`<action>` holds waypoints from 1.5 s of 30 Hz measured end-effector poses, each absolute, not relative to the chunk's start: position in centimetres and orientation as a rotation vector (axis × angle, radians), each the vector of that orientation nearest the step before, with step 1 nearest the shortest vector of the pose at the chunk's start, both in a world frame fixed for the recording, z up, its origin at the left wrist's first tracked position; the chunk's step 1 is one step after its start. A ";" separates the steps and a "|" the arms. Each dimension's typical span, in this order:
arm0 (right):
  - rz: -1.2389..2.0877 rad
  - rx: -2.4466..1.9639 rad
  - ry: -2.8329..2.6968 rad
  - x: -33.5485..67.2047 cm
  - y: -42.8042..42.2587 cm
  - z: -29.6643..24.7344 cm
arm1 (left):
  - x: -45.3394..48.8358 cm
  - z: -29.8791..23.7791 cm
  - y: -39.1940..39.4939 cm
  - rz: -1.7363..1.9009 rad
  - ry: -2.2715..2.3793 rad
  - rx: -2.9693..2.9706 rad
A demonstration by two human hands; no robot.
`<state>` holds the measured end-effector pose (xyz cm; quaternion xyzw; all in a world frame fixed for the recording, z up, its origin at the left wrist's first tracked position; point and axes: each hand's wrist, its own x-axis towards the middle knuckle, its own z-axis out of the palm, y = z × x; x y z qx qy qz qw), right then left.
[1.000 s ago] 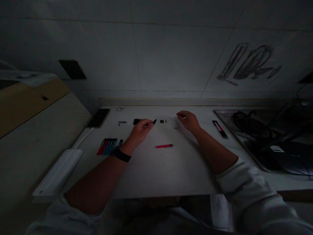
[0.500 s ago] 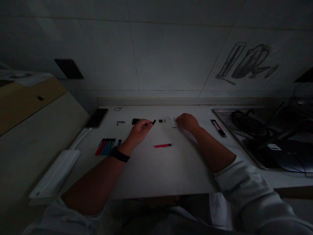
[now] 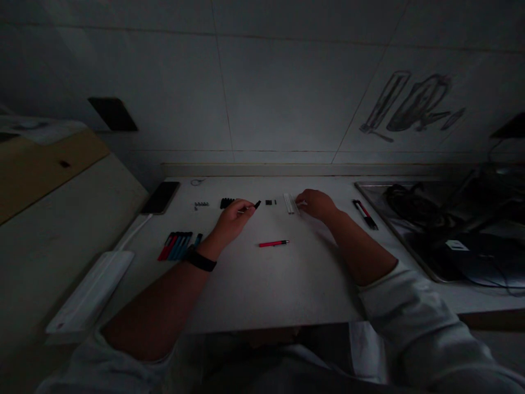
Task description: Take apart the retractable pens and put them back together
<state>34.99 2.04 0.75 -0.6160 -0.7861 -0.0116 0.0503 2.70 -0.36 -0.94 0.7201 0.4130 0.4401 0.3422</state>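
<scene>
With the red pen [image 3: 274, 243] as the centre of the clock, the left hand [image 3: 234, 220] is at ten o'clock, its thumb and fingers clamped on a black piece [image 3: 257, 205] that pokes out past the fingertips towards one. The right hand [image 3: 316, 205] is between one and two, low over the surface [image 3: 270, 295], its fingers bunched just beside the pale tubes [image 3: 289, 203]; I cannot tell whether they are closed on one. The tubes lie side by side between twelve and one, with small dark bits [image 3: 268, 202] near twelve.

Black grips [image 3: 227, 203] stand in a row between ten and eleven, partly behind the left hand, and small metal parts [image 3: 200, 204] lie at ten. Red and blue pens [image 3: 175, 246] are lined up at nine, the phone [image 3: 161, 198] beyond them towards ten. Between two and three, a two-tone pen [image 3: 365, 214] lies near the tray [image 3: 371, 189].
</scene>
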 end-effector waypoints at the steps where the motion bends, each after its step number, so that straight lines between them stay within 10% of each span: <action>1: -0.038 -1.862 -2.418 35.0 2.0 0.9 | 2.7 -0.9 -0.4 1.140 1.074 1.877; 45: 0.187 -1.149 -2.565 29.3 -1.3 5.5 | 2.4 -0.5 -1.0 1.086 1.147 2.446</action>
